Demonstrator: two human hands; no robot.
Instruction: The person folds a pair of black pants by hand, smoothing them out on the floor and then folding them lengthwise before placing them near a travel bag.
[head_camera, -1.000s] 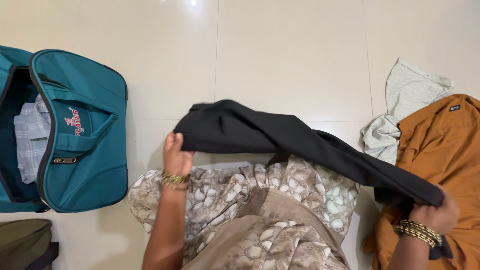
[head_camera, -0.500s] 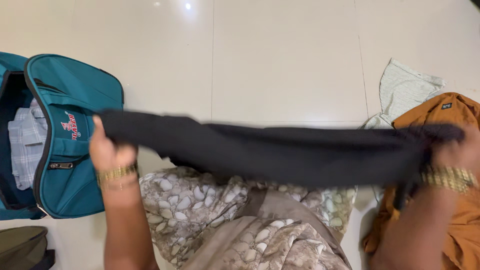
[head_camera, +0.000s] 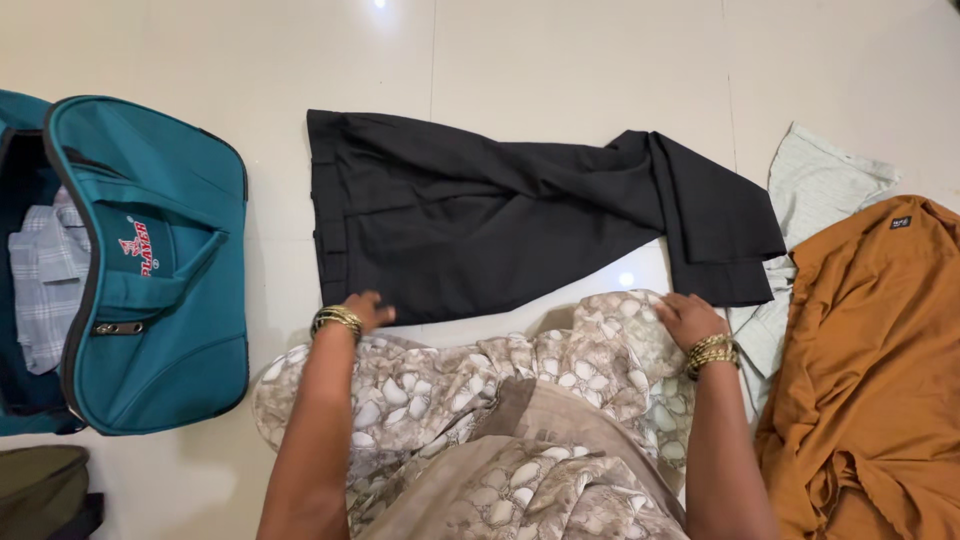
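Black trousers (head_camera: 480, 235) lie flat on the floor (head_camera: 560, 70). My left hand (head_camera: 365, 312) rests at the waistband end, my right hand (head_camera: 688, 318) at the cuffs; fingers loose, pinching nothing.

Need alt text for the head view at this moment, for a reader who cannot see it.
Black trousers lie spread on a pale tiled floor, with the person's left hand and right hand at their near edge. An open teal bag sits to the left; an orange garment and grey garment lie right.
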